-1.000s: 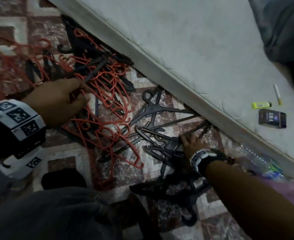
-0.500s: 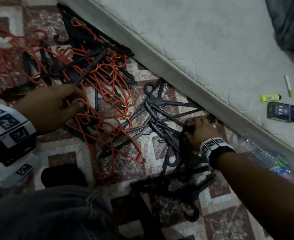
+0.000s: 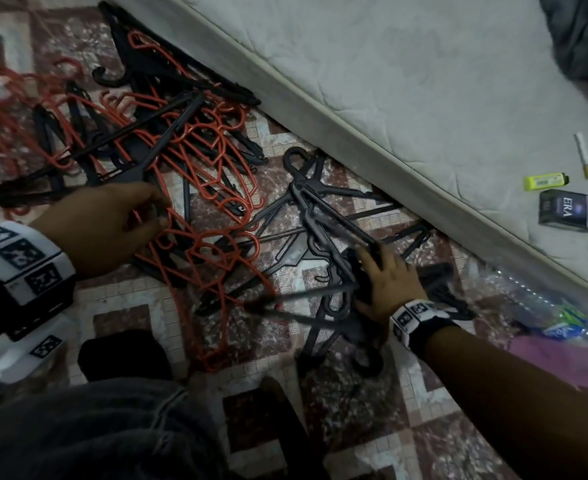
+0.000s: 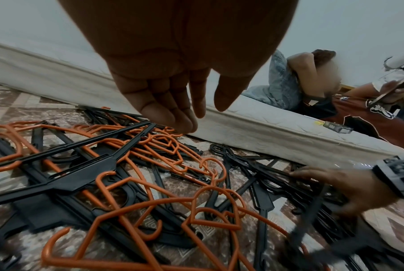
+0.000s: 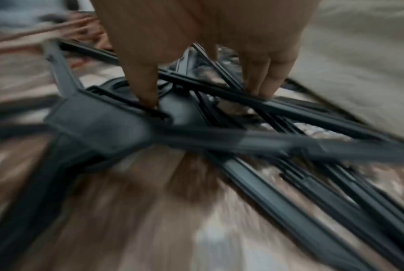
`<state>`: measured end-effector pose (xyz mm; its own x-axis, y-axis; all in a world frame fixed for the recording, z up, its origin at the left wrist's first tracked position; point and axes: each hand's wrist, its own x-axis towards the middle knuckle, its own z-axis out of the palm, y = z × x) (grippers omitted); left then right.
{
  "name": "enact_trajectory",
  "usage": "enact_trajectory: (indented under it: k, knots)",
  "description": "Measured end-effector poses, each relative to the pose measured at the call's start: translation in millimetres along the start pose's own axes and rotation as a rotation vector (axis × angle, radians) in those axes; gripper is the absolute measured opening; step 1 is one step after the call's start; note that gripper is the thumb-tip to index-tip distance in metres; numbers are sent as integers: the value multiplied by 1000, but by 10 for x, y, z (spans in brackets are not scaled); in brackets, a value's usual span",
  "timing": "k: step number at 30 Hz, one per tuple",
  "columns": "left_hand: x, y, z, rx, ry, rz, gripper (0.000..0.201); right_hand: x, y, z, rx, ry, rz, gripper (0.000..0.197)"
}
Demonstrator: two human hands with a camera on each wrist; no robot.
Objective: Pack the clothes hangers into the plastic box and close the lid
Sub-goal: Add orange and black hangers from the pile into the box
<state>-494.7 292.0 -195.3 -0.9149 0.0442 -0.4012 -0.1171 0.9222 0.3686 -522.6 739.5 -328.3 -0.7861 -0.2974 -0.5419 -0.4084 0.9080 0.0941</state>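
Note:
Orange hangers [image 3: 216, 188] and black hangers [image 3: 320, 216] lie tangled on the patterned carpet beside a mattress. My left hand [image 3: 157, 211] hovers over the orange hangers [image 4: 149, 207]. In the left wrist view the left hand [image 4: 203, 117] has straight, relaxed fingers and holds nothing. My right hand [image 3: 372, 278] lies spread on a bundle of black hangers near the mattress edge. In the blurred right wrist view the right hand [image 5: 205, 95] presses its thumb and fingertips down on the black hangers [image 5: 277, 110]. No plastic box is in view.
The white mattress [image 3: 389, 81] runs diagonally along the right. On it lie a cigarette [image 3: 583, 154], a yellow lighter [image 3: 545, 181] and a dark pack [image 3: 569, 211], and a person [image 4: 323, 88] is lying there. A plastic bottle [image 3: 545, 306] lies by its edge. My dark-trousered knee [image 3: 95, 427] fills the foreground.
My right hand has dragged black hangers away from the mattress edge toward the pile nearer me. The left hand has stayed over the orange hangers.

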Motion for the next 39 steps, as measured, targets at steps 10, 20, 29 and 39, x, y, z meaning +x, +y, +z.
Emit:
enact_trajectory:
  k: [10, 20, 29, 39]
  knots:
    - [44, 68, 164, 3, -52, -10, 25, 456, -173, -425, 255, 79, 332, 120]
    - [506, 370, 438, 10, -75, 97, 36, -5, -228, -206, 710, 31, 1055, 106]
    - [1377, 822, 1075, 166, -228, 89, 84, 123, -601, -138, 1096, -146, 890, 76]
    - [1451, 739, 1227, 185, -365, -9, 80, 173, -855, -192, 1524, -114, 1004, 54]
